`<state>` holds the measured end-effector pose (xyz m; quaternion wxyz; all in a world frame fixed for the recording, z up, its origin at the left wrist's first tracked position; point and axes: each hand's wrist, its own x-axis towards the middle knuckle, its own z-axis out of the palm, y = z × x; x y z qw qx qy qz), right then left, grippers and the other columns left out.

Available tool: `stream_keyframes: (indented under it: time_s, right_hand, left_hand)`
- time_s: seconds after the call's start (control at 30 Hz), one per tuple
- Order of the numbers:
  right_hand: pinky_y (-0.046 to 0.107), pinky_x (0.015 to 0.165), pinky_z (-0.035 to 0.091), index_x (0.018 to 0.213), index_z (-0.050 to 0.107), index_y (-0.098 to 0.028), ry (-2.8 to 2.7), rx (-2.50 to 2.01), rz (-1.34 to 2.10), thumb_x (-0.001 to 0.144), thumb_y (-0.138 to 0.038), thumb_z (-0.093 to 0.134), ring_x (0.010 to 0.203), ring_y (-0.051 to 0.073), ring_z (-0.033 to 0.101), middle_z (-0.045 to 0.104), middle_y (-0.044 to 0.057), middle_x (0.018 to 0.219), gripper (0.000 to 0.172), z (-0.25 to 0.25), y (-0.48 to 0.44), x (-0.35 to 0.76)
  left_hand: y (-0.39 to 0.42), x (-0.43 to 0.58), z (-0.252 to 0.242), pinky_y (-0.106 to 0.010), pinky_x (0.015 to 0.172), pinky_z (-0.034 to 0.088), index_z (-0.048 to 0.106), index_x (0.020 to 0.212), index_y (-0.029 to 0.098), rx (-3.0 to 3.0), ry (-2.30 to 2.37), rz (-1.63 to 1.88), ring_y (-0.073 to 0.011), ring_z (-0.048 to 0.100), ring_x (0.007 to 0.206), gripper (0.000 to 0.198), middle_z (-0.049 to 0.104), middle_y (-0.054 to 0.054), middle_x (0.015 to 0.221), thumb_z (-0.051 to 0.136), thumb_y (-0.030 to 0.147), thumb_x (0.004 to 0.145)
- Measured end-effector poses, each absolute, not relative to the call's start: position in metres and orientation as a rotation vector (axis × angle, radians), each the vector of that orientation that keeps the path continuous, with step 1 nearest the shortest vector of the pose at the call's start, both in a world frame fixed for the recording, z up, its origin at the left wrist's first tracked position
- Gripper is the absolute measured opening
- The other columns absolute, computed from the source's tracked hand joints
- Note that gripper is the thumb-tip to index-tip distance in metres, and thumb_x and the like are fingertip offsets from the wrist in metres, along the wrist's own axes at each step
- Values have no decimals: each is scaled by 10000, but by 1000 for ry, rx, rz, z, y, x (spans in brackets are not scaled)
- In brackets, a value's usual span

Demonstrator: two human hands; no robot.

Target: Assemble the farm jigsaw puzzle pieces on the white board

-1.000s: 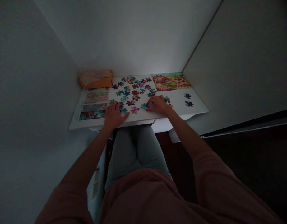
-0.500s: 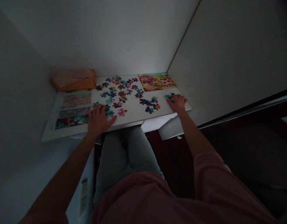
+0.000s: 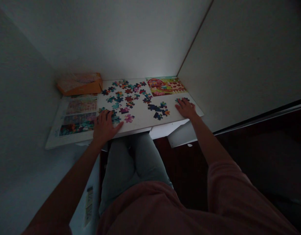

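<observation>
My left hand (image 3: 105,126) lies with fingers and thumb apart on the front edge of the white board (image 3: 140,122), partly over some teal jigsaw pieces (image 3: 115,118). Just right of its thumb is a pink jigsaw piece (image 3: 129,118). At the board's right end, my right hand (image 3: 186,108) rests palm down with its fingers stretched over a few joined-looking teal and dark pieces (image 3: 178,100), mostly hidden beneath it. Between my hands lies a small cluster of dark blue pieces (image 3: 154,107). Several loose jigsaw pieces (image 3: 128,91) are spread over the middle.
A farm picture (image 3: 165,86) lies at the back right. On the left are a printed picture sheet (image 3: 79,112) and an orange box (image 3: 80,85) behind it. Walls close in the back and left, and a white panel (image 3: 238,65) stands at the right.
The view has shifted slightly. My right hand's fingers lie a little further over the pieces, more of which now show beyond the fingertips. My left hand stays in place.
</observation>
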<state>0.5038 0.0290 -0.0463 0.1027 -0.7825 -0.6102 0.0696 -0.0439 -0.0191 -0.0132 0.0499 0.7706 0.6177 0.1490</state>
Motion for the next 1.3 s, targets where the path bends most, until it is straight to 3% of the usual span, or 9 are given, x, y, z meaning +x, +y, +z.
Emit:
stream_keyframes:
  time_s: [0.17,0.27,0.43,0.67,0.73,0.83,0.97,1.17,1.3]
  right_hand:
    - [819,1575,291,2057,464,-327,-1769,-2254,147,1313,-683,359,1989,450,330,399,154,2117,831,-41,26,474]
    - [767,1576,348,2080,403,-336,-2009,-2075,87,1310,-660,448,1999,435,311,342,126,2143,837,-37,19,433]
    - [823,1577,358,2015,519,-504,-2263,-1871,218,1249,-704,616,1993,471,312,484,11,2075,798,-38,11,370]
    - [755,1615,293,2011,513,-522,-2290,-1859,282,1238,-848,470,1989,429,332,490,-26,2074,840,-47,8,326]
    - [771,1573,353,1987,555,-499,-2260,-1837,293,1235,-824,492,1950,458,404,520,8,2061,822,-44,16,321]
    - [791,1485,437,1886,689,-328,-2066,-1898,261,1251,-784,487,1812,517,545,588,147,2005,807,-33,42,318]
    - [852,1424,409,1691,809,-185,-1888,-2047,262,1256,-793,592,1779,574,491,581,275,1972,779,-17,83,320]
    - [796,1379,421,1518,883,-170,-1982,-2050,330,1258,-640,786,1767,518,506,600,279,1954,546,-14,103,319]
    - [796,1328,441,1512,885,-177,-1955,-2025,352,1258,-691,776,1710,515,561,671,282,1895,583,-17,103,321]
  left_hand:
    - [-18,-45,-15,-823,1529,394,449,2033,274,2337,1902,431,-545,459,1891,1000,567,-189,2006,521,764,1164]
    - [-18,-45,-15,-787,1539,388,457,2025,246,2329,1904,401,-545,442,1902,1012,531,-199,2028,505,782,1168]
    - [-19,-44,-13,-780,1557,360,461,2012,235,2312,1918,368,-528,421,1917,987,492,-195,2055,495,768,1182]
    - [-19,-43,-10,-778,1539,377,486,1995,228,2309,1900,377,-549,448,1896,986,512,-215,2037,484,772,1173]
    - [-19,-43,-10,-777,1533,380,481,1999,222,2301,1900,373,-552,443,1901,994,516,-220,2035,471,781,1176]
    - [-19,-44,-11,-809,1529,382,465,2018,271,2297,1894,378,-562,439,1908,979,562,-177,2016,498,773,1179]
    - [-20,-44,-11,-797,1536,400,475,2023,282,2301,1910,370,-548,421,1927,956,577,-165,2008,526,752,1192]
    - [-19,-45,-13,-786,1547,414,508,2007,262,2307,1901,405,-532,447,1911,961,549,-167,2027,540,772,1193]
    - [-19,-45,-14,-772,1549,410,507,2011,268,2299,1899,417,-535,437,1918,963,563,-161,2018,552,766,1188]
